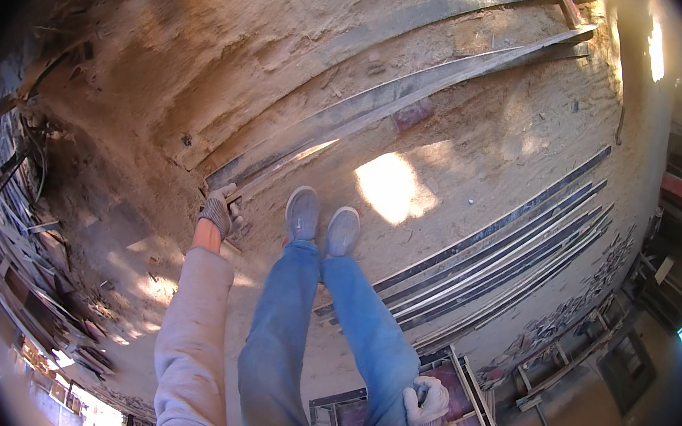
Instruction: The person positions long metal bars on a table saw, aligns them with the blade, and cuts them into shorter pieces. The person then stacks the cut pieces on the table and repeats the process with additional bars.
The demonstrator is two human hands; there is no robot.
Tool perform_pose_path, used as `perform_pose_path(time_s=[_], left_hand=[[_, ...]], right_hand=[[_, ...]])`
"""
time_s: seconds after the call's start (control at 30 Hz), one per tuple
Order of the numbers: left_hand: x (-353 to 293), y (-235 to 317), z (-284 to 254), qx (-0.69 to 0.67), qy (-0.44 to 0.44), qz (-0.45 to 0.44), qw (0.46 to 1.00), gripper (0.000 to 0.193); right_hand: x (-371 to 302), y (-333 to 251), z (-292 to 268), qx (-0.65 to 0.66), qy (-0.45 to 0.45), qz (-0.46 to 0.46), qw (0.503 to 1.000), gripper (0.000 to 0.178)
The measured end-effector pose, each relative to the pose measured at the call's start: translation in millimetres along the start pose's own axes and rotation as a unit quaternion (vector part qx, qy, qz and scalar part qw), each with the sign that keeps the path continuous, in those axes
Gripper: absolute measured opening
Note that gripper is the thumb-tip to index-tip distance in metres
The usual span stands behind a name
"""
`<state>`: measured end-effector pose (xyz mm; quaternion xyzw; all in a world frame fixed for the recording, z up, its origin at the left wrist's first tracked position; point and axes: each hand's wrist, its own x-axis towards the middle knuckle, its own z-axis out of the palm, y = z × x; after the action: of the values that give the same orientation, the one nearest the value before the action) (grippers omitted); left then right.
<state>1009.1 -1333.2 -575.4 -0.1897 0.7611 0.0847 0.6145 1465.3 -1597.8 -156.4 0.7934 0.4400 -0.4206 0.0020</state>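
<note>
My left hand (224, 208), in a grey knit-cuffed work glove, reaches down to the near left end of a long grey metal bar (385, 94). Its fingers are wrapped around that end. The bar runs along the dirt floor toward the far right, where its tip overlaps another strip. My right hand (428, 404), in a pale glove, is at my right thigh with its fingers loosely curled. Nothing shows inside it. My feet in grey shoes stand just right of my left hand.
Several long dark and light metal bars (477, 247) lie side by side on the right. Behind the held bar is a curved strip (434, 12). A reddish block (413, 115) lies beside it. Scrap pieces (46, 291) are piled at left; a metal frame (464, 381) is near my right hand.
</note>
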Motion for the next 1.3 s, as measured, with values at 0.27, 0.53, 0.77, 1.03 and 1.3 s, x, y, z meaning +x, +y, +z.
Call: perform_pose_path(time_s=[0.27,0.53,0.77,1.03,1.3], left_hand=[[116.2,-43.2,-52.9,0.23,0.071,0.187,0.952,0.08],[141.0,-17.1,-25.6,-0.102,0.286,0.338,0.891,0.063],[82.6,-18.1,-93.4,0.097,0.085,0.095,0.987,0.033],[-13.5,-55.2,-63.3,0.093,-0.141,-0.127,0.977,0.033],[-51.9,-41.2,-50.6,0.067,-0.071,0.02,0.995,0.019]], right_hand=[[14.8,3.9,-7.0,0.055,0.012,-0.017,0.998,0.026],[22.1,7.6,-13.3,0.022,0.021,0.004,1.0,0.027],[30.3,1.9,-20.9,0.002,-0.024,0.003,1.0,0.03],[31.1,-9.4,-23.5,0.002,-0.037,-0.025,0.999,0.029],[20.0,-3.5,-12.3,0.017,-0.03,0.001,0.999,0.03]])
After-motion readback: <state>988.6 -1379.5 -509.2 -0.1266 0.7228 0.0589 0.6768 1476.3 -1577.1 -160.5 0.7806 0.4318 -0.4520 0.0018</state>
